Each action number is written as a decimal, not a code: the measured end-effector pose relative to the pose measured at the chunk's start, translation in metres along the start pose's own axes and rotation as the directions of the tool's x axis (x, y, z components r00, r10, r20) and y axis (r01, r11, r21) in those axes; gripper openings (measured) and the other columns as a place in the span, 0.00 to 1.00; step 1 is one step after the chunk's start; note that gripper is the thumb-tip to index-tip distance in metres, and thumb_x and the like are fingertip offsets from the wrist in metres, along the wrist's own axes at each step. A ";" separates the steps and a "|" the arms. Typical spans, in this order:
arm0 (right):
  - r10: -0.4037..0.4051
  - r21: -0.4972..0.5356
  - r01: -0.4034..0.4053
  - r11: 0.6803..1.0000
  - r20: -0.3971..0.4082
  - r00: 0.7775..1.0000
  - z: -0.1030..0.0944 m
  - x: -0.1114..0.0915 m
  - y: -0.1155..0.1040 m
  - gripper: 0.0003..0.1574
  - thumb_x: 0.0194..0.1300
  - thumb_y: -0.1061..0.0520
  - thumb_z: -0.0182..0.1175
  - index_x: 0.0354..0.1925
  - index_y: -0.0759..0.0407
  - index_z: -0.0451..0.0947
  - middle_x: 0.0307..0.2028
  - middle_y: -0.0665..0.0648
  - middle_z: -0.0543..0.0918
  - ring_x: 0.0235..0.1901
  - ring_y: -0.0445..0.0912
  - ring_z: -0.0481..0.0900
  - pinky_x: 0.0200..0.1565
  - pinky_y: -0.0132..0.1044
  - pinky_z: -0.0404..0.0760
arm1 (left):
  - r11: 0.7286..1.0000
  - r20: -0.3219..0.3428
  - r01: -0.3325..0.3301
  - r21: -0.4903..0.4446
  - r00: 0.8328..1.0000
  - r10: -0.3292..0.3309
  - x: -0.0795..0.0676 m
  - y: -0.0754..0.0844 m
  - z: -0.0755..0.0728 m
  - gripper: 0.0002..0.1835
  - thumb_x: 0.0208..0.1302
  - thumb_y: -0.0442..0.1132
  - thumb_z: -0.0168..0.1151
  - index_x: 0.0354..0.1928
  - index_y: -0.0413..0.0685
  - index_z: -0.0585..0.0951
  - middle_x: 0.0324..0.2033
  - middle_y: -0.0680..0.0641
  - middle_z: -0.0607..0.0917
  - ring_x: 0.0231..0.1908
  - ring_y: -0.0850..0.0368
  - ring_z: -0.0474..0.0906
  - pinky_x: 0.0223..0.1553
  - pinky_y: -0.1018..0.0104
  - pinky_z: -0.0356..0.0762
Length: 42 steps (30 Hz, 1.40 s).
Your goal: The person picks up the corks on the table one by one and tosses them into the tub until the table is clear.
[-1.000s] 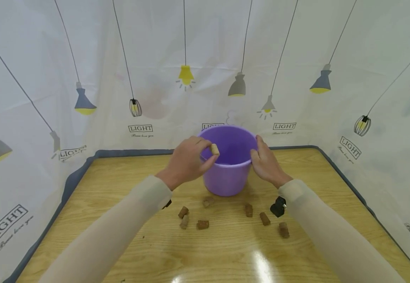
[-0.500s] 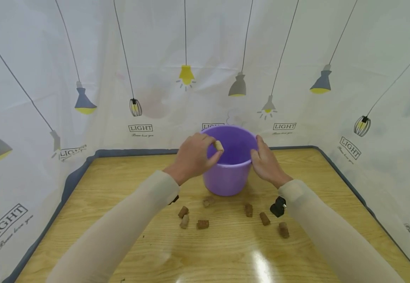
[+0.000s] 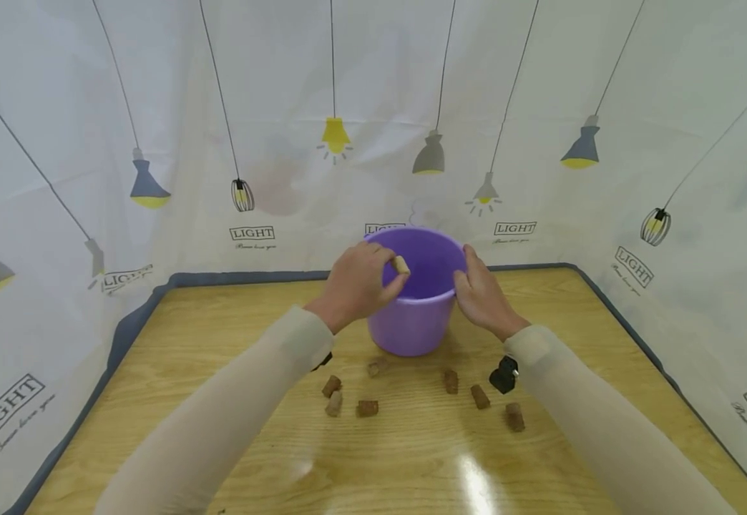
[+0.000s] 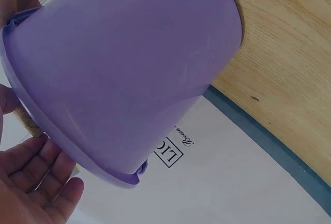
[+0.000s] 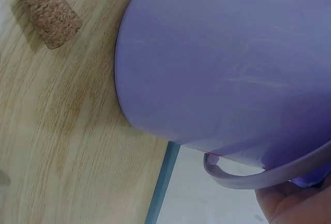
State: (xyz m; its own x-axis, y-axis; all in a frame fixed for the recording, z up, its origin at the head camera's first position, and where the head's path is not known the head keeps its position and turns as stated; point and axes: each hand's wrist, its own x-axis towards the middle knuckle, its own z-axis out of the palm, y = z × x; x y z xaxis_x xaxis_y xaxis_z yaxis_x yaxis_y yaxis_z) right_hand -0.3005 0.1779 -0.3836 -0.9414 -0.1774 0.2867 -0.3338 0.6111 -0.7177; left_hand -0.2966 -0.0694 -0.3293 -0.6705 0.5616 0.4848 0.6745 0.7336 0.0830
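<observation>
The left hand [image 3: 359, 285] has shifted slightly rightward, bringing the cork [image 3: 401, 265] it pinches between thumb and forefinger further over the mouth of the purple bucket [image 3: 408, 325]; its other fingers are loosely bent. That seems to leave the cork inside the rim's outline. The right hand [image 3: 484, 295] stays gripping the right rim. The bucket stands near the back edge of the table [image 3: 270, 458]. Loose corks [image 3: 367, 408] lie in front; wood shows on either side.

Head view forward-down, wrist views close, sharing bucket [image 3: 408, 327]
</observation>
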 end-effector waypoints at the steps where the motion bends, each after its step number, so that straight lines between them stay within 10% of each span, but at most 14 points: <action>1: -0.003 -0.001 0.003 1.000 -0.002 1.000 0.000 0.000 0.000 0.42 0.80 0.52 0.34 0.80 0.69 0.34 0.79 0.72 0.46 0.79 0.62 0.44 0.77 0.57 0.45 | 1.000 0.005 0.003 -0.001 1.000 -0.003 0.000 0.000 0.000 0.12 0.70 0.48 0.63 0.41 0.47 0.85 0.36 0.51 0.86 0.41 0.53 0.81 0.48 0.57 0.81; 13: -0.013 0.005 0.013 1.000 -0.002 1.000 -0.001 0.001 -0.001 0.42 0.80 0.52 0.34 0.80 0.69 0.34 0.79 0.72 0.47 0.79 0.62 0.45 0.77 0.58 0.46 | 0.997 0.093 0.054 0.054 0.994 -0.059 0.005 0.000 0.005 0.15 0.72 0.52 0.61 0.43 0.48 0.85 0.38 0.51 0.86 0.41 0.55 0.80 0.46 0.58 0.81; 21: -0.024 0.007 0.024 1.000 -0.007 1.000 0.001 0.001 0.001 0.41 0.79 0.52 0.35 0.80 0.69 0.37 0.78 0.72 0.51 0.78 0.62 0.48 0.76 0.58 0.49 | 0.989 0.152 0.099 0.112 0.982 -0.116 0.005 0.003 0.002 0.32 0.73 0.59 0.57 0.61 0.37 0.80 0.55 0.40 0.85 0.58 0.44 0.79 0.62 0.51 0.76; 42: -0.029 0.008 0.029 1.000 -0.009 1.000 0.001 0.001 0.001 0.42 0.79 0.52 0.35 0.81 0.68 0.36 0.78 0.71 0.52 0.78 0.62 0.48 0.76 0.58 0.49 | 0.998 0.026 0.048 0.046 0.998 -0.050 -0.007 0.004 -0.008 0.27 0.70 0.56 0.62 0.56 0.39 0.83 0.52 0.42 0.87 0.55 0.46 0.81 0.59 0.53 0.79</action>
State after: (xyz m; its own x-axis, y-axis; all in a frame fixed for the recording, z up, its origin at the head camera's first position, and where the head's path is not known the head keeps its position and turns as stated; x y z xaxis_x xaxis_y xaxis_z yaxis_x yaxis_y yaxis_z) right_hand -0.3021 0.1777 -0.3845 -0.9310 -0.1882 0.3128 -0.3611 0.5993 -0.7144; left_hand -0.2865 -0.0731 -0.3249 -0.7110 0.5342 0.4574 0.6264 0.7767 0.0667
